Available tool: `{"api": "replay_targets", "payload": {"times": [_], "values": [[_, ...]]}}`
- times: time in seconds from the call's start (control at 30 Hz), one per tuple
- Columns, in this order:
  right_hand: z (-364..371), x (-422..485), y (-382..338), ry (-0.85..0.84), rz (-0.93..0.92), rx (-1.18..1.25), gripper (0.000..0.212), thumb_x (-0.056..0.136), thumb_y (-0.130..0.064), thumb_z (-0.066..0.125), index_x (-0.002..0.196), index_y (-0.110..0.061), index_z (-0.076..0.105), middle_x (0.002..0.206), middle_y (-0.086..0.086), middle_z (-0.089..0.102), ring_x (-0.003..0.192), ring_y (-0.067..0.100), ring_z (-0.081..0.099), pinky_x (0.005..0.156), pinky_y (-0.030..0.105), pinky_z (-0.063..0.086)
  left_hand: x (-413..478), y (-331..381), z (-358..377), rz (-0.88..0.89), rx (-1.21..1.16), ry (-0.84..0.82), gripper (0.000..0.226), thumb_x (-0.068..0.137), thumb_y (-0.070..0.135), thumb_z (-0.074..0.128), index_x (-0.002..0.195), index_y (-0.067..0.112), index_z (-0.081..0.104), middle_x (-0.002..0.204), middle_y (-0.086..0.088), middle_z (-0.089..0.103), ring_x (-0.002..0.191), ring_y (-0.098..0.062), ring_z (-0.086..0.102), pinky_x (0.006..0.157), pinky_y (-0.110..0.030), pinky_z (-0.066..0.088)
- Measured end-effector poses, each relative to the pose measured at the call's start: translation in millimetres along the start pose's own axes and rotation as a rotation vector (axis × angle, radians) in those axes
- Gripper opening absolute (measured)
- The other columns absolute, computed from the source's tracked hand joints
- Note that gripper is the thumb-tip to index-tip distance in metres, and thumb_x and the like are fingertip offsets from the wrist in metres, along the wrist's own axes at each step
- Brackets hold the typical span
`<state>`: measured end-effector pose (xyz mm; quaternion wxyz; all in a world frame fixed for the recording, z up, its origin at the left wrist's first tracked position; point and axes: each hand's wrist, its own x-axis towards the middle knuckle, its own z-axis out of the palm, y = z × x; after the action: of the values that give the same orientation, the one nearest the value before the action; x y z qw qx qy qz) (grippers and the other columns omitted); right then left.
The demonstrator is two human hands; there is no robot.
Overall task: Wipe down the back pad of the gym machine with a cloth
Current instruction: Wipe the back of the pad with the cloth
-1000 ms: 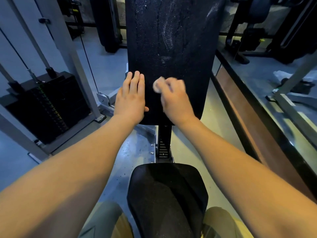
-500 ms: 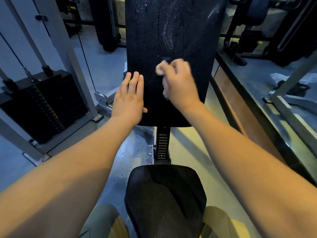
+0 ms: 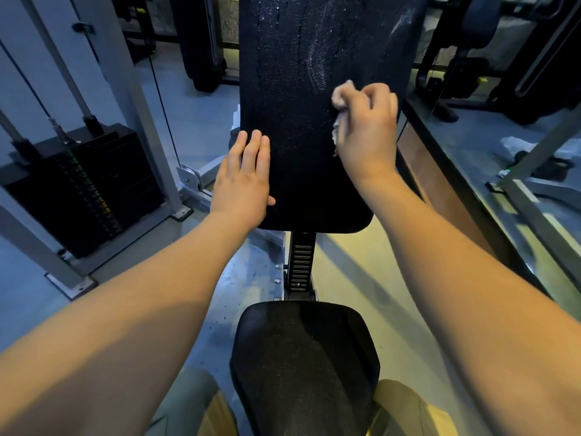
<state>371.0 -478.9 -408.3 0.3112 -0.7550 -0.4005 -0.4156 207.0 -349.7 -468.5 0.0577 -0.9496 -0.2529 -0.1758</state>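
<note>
The black back pad (image 3: 298, 89) stands upright ahead of me, with pale streaks and cracks on its upper half. My right hand (image 3: 367, 127) grips a small whitish cloth (image 3: 341, 99) and presses it against the pad near its right edge. The cloth bunches out above my fingers and hangs a little below them. My left hand (image 3: 245, 180) rests flat on the pad's lower left edge, fingers straight and together.
The black seat pad (image 3: 301, 357) lies below, joined by a notched post (image 3: 301, 262). A weight stack (image 3: 78, 190) with cables and grey frame stands at left. A low ledge (image 3: 440, 171) and other machines are at right. My knees flank the seat.
My right hand has carried the cloth up and to the right across the pad, from the lower middle to near the right edge. My left hand has stayed flat in place.
</note>
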Motion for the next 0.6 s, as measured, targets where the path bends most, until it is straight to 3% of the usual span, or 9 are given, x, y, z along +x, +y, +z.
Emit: {"api": "replay_targets", "payload": {"times": [0.1, 0.2, 0.33, 0.4, 0.53, 0.6], "values": [[13, -6, -34, 0.006, 0.061, 0.022, 0.02, 0.095, -0.002, 0.055, 0.108, -0.006, 0.068, 0.104, 0.017, 0.059, 0.092, 0.033, 0.054, 0.078, 0.021, 0.034, 0, 0, 1, -0.004, -0.005, 0.0, 0.113, 0.089, 0.041, 0.073, 0.159, 0.007, -0.009, 0.169, -0.011, -0.007, 0.155, -0.031, -0.008, 0.123, -0.046, 0.019], [20, -5, -53, -0.093, -0.119, 0.057, 0.022, 0.098, -0.008, 0.055, 0.117, -0.007, 0.066, 0.109, 0.015, 0.058, 0.097, 0.031, 0.054, 0.073, 0.032, 0.05, 0, -1, 1, 0.0, 0.01, 0.003, 0.114, 0.088, 0.044, 0.073, 0.159, 0.006, -0.009, 0.169, -0.011, -0.006, 0.155, -0.031, -0.007, 0.124, -0.045, 0.019], [1, -14, -27, -0.263, -0.217, -0.086, 0.064, 0.091, -0.025, 0.059, 0.153, -0.015, 0.045, 0.135, 0.014, 0.051, 0.111, 0.032, 0.05, 0.085, 0.038, 0.049, 0, 0, 1, 0.0, 0.024, 0.005, 0.114, 0.089, 0.045, 0.071, 0.159, 0.006, -0.009, 0.169, -0.012, -0.006, 0.155, -0.031, -0.007, 0.124, -0.044, 0.018], [-2, -21, -17, -0.29, -0.286, -0.129, 0.068, 0.093, -0.023, 0.059, 0.158, -0.016, 0.038, 0.14, 0.014, 0.05, 0.109, 0.034, 0.05, 0.088, 0.042, 0.048, 0, 1, 1, -0.002, 0.028, 0.008, 0.114, 0.089, 0.046, 0.071, 0.159, 0.006, -0.009, 0.168, -0.012, -0.006, 0.155, -0.032, -0.007, 0.124, -0.044, 0.018], [5, -9, -11, -0.217, -0.297, -0.111, 0.051, 0.098, -0.009, 0.058, 0.148, -0.011, 0.051, 0.118, 0.015, 0.058, 0.093, 0.034, 0.055, 0.067, 0.044, 0.05, 0, -1, -1, 0.002, 0.033, 0.0, 0.115, 0.089, 0.049, 0.071, 0.159, 0.007, -0.01, 0.168, -0.012, -0.006, 0.155, -0.031, -0.006, 0.124, -0.045, 0.018], [2, -4, -2, -0.193, -0.26, -0.069, 0.042, 0.1, -0.012, 0.055, 0.141, -0.004, 0.055, 0.108, 0.017, 0.058, 0.092, 0.036, 0.056, 0.068, 0.044, 0.05, 0, -2, -2, 0.009, 0.035, -0.01, 0.115, 0.089, 0.05, 0.07, 0.159, 0.008, -0.011, 0.169, -0.011, -0.006, 0.155, -0.031, -0.007, 0.125, -0.046, 0.018]]}}
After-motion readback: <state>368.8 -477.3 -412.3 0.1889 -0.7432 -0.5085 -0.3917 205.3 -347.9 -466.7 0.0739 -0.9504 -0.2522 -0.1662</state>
